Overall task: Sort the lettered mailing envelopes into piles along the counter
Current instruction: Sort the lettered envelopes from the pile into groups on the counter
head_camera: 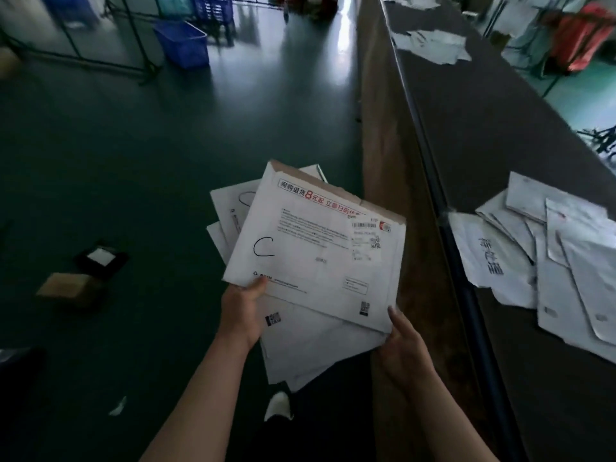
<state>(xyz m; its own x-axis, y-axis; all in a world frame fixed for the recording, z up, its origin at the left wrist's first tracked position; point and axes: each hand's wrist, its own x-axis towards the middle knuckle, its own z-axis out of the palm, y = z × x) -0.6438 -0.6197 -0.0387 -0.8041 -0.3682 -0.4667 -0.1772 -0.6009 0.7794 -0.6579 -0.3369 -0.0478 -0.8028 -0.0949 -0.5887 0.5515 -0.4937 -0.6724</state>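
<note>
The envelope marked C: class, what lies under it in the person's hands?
Under the envelope marked C, more white envelopes fan out, one showing part of a handwritten mark. Their count and remaining letters are covered.

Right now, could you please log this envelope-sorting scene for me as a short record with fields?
held stack: fanned white paper mailing envelopes, held over the floor beside the counter
top envelope: white envelope with a red printed banner, handwritten letter C
left hand: grips the stack's near left edge, thumb on top
right hand: supports the stack's near right corner from below
long dark counter: to the right
nearest pile: loose white envelopes on the counter
further piles: two more, blurred
</note>
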